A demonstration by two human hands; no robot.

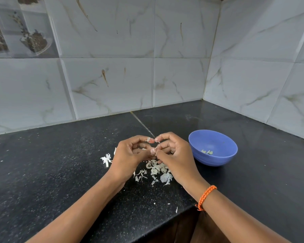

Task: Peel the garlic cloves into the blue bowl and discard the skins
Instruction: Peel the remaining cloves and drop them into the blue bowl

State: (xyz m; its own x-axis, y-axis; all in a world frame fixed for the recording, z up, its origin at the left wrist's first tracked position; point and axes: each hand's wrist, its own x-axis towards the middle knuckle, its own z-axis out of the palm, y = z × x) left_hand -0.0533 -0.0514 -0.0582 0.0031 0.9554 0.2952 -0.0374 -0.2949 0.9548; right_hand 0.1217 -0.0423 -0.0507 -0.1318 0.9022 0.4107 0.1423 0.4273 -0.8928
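Papery garlic skin (156,149) is pinched between both curled hands, left (128,156) and right (175,155).

A black speckled desk (60,163) fills a corner, its polished top split by a thin pale seam (142,124) running back toward the wall. Two tiled walls meet at the far right corner: the back wall (112,67) and the right wall (261,76) both carry large glossy grey-white tiles with brown marble veining. One tile at the upper left (16,27) bears a printed picture in dark brown tones. Soft even light gleams on the tiles.
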